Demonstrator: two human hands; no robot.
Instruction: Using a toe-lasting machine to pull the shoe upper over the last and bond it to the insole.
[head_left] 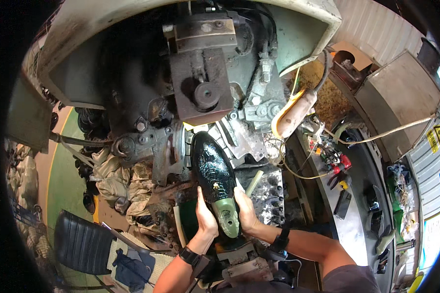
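Observation:
A glossy black shoe upper [212, 163] is stretched over a green shoe last [226, 217], whose bare heel part shows a small dark hole. My left hand [206, 214] is closed against its left side, and my right hand [245, 209] grips the right side. Together they hold the shoe with its toe pointing away, at the metal plates [224, 133] of a machine. Just above the toe hangs a dark machine block [202, 88] with a round boss. Right of my right hand a pale rod [254, 183] sticks up at a slant.
A pale lamp-like unit [294, 115] hangs from a cable at the right. Beyond it, a bench [359, 234] carries red-handled tools [340, 166] and a black phone-like object [343, 204]. A black chair [83, 242] stands at the left, near heaped cloth bundles [115, 178].

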